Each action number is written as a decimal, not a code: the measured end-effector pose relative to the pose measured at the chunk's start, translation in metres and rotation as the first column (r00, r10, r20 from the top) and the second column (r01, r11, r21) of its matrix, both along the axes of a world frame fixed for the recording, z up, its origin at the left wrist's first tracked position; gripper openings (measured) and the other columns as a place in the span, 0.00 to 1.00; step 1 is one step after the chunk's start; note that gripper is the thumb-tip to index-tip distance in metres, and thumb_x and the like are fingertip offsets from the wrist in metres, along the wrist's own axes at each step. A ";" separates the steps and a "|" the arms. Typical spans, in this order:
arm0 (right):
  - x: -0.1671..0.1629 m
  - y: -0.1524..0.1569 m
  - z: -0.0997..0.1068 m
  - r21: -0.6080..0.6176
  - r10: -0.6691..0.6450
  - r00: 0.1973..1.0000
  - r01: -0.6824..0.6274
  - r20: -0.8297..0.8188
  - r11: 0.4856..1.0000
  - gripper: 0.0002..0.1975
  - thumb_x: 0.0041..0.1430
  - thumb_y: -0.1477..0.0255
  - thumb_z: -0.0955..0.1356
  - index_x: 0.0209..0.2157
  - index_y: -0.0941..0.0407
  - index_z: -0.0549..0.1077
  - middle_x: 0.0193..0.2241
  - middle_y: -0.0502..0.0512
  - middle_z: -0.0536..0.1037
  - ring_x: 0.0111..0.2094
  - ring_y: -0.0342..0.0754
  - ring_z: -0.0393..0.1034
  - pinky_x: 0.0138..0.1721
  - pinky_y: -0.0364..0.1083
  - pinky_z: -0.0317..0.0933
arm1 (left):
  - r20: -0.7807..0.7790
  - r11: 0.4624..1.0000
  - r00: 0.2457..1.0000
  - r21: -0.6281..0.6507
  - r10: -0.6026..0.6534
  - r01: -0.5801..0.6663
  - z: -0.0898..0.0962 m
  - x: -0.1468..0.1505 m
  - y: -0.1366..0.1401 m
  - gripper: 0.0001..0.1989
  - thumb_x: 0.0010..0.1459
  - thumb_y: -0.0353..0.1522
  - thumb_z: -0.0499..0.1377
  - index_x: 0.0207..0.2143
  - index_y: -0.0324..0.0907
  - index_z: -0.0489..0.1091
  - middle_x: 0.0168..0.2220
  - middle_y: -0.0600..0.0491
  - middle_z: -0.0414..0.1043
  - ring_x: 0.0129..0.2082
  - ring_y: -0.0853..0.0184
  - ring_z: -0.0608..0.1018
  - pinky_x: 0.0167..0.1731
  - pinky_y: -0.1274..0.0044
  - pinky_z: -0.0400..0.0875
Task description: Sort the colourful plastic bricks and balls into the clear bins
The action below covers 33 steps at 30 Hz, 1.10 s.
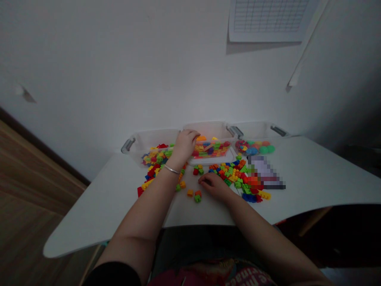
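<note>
My left hand (pixel 186 143), with a bracelet (pixel 172 169) on its wrist, hangs over the left end of the middle clear plastic bin (pixel 205 128). Its fingers are bent and slightly apart, and nothing shows in them. Multicoloured toy building blocks (pixel 212 149) lie inside this bin. Low over the table (pixel 196 214), my right hand (pixel 214 186) is curled with thumb and fingertips together; whether they hold anything is hidden. Just left of it are a few loose blocks, among them an orange block (pixel 190 193) and a green block (pixel 197 198).
A left bin (pixel 157 137) holds more blocks; a right bin (pixel 253 129) holds coloured balls (pixel 264 149). Block piles spread before both hands, one pile (pixel 235 171) reaching a pixelated flat object (pixel 264 169). The wall (pixel 119 71) rises directly behind the bins.
</note>
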State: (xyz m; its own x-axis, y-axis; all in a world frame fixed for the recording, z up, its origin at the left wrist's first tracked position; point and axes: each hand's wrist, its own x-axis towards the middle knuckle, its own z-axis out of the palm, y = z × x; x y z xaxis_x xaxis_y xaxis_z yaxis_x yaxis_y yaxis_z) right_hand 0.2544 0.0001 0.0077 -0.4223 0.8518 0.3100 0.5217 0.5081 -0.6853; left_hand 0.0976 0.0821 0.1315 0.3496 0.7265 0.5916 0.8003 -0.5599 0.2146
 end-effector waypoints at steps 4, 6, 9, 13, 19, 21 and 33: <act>-0.002 0.000 0.000 0.002 -0.005 1.000 0.005 -0.002 1.000 0.08 0.56 0.80 0.66 0.32 0.56 0.77 0.34 0.56 0.79 0.39 0.49 0.72 0.43 0.48 0.64 | -0.187 0.996 0.978 -0.012 0.089 -0.093 -0.008 0.004 0.003 0.16 0.63 0.29 0.49 0.41 0.37 0.76 0.42 0.44 0.77 0.44 0.61 0.75 0.49 0.70 0.67; -0.002 0.001 -0.001 0.010 -0.007 1.000 0.007 0.006 1.000 0.08 0.55 0.80 0.66 0.33 0.56 0.77 0.35 0.56 0.79 0.39 0.49 0.72 0.43 0.48 0.64 | -0.253 0.991 0.959 -0.005 0.128 -0.134 -0.011 0.006 0.003 0.18 0.65 0.31 0.47 0.39 0.35 0.77 0.39 0.42 0.77 0.42 0.60 0.76 0.48 0.68 0.67; -0.002 0.003 -0.003 0.014 -0.001 1.000 0.000 0.017 1.000 0.08 0.55 0.80 0.66 0.33 0.57 0.77 0.34 0.56 0.79 0.39 0.49 0.72 0.43 0.48 0.64 | -0.319 0.987 0.935 0.025 0.156 -0.156 -0.012 0.009 0.002 0.23 0.66 0.34 0.44 0.37 0.32 0.77 0.36 0.39 0.78 0.39 0.59 0.77 0.49 0.66 0.66; -0.002 0.003 -0.004 0.016 0.006 1.000 -0.006 0.009 1.000 0.08 0.56 0.79 0.66 0.33 0.57 0.77 0.35 0.56 0.80 0.39 0.49 0.72 0.44 0.48 0.64 | -0.357 0.986 0.919 0.036 0.165 -0.163 -0.009 0.011 -0.001 0.24 0.66 0.36 0.44 0.37 0.32 0.77 0.35 0.39 0.78 0.38 0.59 0.78 0.51 0.65 0.66; -0.002 0.000 -0.001 0.019 0.001 1.000 -0.001 0.011 1.000 0.08 0.56 0.79 0.66 0.33 0.56 0.77 0.34 0.55 0.80 0.38 0.48 0.72 0.42 0.48 0.64 | -0.223 0.997 0.973 -0.043 0.056 -0.068 -0.007 0.004 -0.003 0.18 0.65 0.34 0.48 0.41 0.35 0.76 0.42 0.44 0.78 0.46 0.61 0.76 0.59 0.65 0.60; -0.002 0.000 0.000 0.017 0.004 1.000 -0.005 0.016 1.000 0.08 0.56 0.80 0.66 0.33 0.57 0.77 0.34 0.56 0.79 0.38 0.49 0.72 0.42 0.47 0.64 | -0.102 0.998 0.995 -0.066 -0.007 0.001 -0.005 -0.001 -0.006 0.16 0.63 0.32 0.51 0.47 0.37 0.73 0.51 0.44 0.73 0.53 0.62 0.73 0.60 0.67 0.60; -0.004 -0.004 -0.007 0.002 -0.018 0.999 0.019 -0.031 1.000 0.06 0.59 0.75 0.66 0.36 0.57 0.76 0.36 0.57 0.78 0.40 0.50 0.72 0.45 0.50 0.64 | -0.233 0.864 0.859 -0.115 0.455 -0.489 -0.034 -0.046 -0.117 0.31 0.57 0.42 0.58 0.62 0.45 0.61 0.66 0.41 0.54 0.66 0.46 0.56 0.62 0.49 0.47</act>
